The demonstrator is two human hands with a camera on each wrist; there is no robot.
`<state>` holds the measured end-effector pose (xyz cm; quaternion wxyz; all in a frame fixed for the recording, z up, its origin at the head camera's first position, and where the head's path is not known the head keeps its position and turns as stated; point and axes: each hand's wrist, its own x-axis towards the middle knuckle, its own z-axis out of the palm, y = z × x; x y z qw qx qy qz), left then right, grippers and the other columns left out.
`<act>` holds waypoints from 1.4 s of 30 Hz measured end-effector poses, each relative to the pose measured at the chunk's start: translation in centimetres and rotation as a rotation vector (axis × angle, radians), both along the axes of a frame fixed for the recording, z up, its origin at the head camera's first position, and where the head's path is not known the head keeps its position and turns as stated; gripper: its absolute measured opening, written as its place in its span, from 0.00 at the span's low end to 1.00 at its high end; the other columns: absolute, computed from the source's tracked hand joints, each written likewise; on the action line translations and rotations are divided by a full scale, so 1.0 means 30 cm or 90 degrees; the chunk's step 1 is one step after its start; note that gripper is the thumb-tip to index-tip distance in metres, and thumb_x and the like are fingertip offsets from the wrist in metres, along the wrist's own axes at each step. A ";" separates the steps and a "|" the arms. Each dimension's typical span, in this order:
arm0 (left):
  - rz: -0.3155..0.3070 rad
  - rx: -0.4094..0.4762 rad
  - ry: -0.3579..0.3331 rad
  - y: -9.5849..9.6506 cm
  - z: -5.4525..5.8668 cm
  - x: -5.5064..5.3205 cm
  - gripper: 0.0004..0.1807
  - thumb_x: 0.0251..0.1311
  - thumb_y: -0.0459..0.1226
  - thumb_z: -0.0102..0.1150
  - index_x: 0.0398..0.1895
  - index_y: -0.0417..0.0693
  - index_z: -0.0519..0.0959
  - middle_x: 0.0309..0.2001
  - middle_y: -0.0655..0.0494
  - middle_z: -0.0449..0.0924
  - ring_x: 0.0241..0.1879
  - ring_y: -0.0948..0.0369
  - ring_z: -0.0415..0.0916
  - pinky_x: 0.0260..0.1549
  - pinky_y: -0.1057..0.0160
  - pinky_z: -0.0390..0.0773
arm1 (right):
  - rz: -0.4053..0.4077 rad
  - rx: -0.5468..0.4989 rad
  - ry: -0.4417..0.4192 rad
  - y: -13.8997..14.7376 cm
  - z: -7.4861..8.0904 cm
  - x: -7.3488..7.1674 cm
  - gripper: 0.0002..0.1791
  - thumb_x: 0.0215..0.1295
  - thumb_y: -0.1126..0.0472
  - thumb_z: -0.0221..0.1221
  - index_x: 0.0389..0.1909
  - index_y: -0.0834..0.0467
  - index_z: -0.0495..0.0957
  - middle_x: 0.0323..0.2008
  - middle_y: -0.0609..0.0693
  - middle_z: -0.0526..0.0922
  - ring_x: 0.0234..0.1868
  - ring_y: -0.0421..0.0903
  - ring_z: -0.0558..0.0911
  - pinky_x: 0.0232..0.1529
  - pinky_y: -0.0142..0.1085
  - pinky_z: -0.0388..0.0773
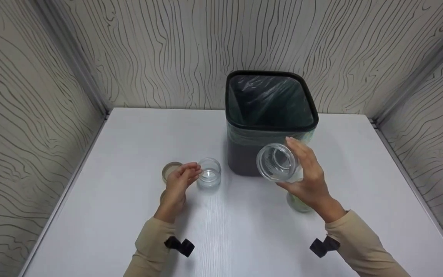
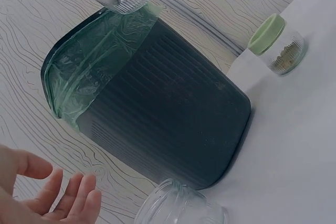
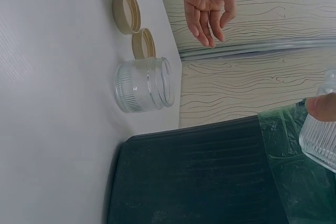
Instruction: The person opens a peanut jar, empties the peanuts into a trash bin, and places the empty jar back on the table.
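Glass jar, gripped in the right hand, tilted between thumb below and fingers above, close to the lined bin ahead of that hand. Best to keep a wide, firm grip, as smooth glass will likely slip, and to turn slowly from the wrist without knocking the rim. With the left hand empty, fingers loosely bent, avoid nudging the second jar just beside it. Mind also the green-lidded jar below the right hand.

Ribbed glass jar, glossy liner, probably plastic
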<state>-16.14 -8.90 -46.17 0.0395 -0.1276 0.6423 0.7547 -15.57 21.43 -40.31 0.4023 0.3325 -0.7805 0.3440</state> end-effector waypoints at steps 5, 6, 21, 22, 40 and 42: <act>0.010 -0.026 0.000 -0.008 -0.003 0.000 0.16 0.67 0.32 0.45 0.54 0.32 0.73 0.54 0.42 0.78 0.48 0.63 0.80 0.59 0.62 0.79 | -0.002 -0.011 -0.016 -0.008 -0.020 0.002 0.50 0.22 0.73 0.77 0.57 0.73 0.70 0.59 0.63 0.76 0.69 0.37 0.69 0.72 0.28 0.65; 0.010 -0.033 -0.001 -0.010 -0.004 0.000 0.16 0.67 0.33 0.45 0.54 0.33 0.73 0.54 0.42 0.78 0.49 0.63 0.80 0.59 0.61 0.79 | 0.000 -0.015 -0.020 -0.009 -0.026 0.002 0.49 0.23 0.73 0.77 0.57 0.73 0.70 0.59 0.64 0.76 0.69 0.37 0.69 0.72 0.28 0.65; 0.005 -0.057 0.029 -0.030 -0.020 0.012 0.17 0.68 0.32 0.43 0.54 0.31 0.72 0.55 0.40 0.77 0.48 0.64 0.80 0.61 0.57 0.77 | -0.007 -0.054 -0.104 -0.039 -0.117 0.011 0.49 0.28 0.65 0.78 0.59 0.71 0.70 0.58 0.64 0.76 0.68 0.36 0.69 0.71 0.26 0.65; 0.007 -0.057 0.031 -0.030 -0.021 0.012 0.17 0.68 0.32 0.43 0.54 0.30 0.72 0.54 0.40 0.77 0.48 0.64 0.81 0.61 0.57 0.78 | -0.007 -0.055 -0.102 -0.042 -0.123 0.011 0.49 0.28 0.65 0.78 0.59 0.71 0.70 0.58 0.64 0.76 0.68 0.37 0.70 0.71 0.26 0.65; 0.038 -0.035 0.005 -0.030 -0.043 0.020 0.17 0.65 0.30 0.46 0.53 0.29 0.73 0.53 0.40 0.78 0.45 0.67 0.81 0.57 0.62 0.80 | 0.021 -0.055 -0.172 -0.115 -0.244 0.040 0.51 0.25 0.66 0.80 0.59 0.69 0.70 0.56 0.64 0.78 0.64 0.38 0.73 0.69 0.18 0.62; 0.035 -0.037 0.006 -0.030 -0.045 0.022 0.17 0.65 0.30 0.46 0.54 0.29 0.73 0.53 0.40 0.78 0.46 0.66 0.81 0.59 0.61 0.80 | 0.019 -0.052 -0.170 -0.124 -0.254 0.043 0.52 0.25 0.65 0.80 0.60 0.68 0.70 0.56 0.62 0.78 0.62 0.43 0.75 0.68 0.18 0.62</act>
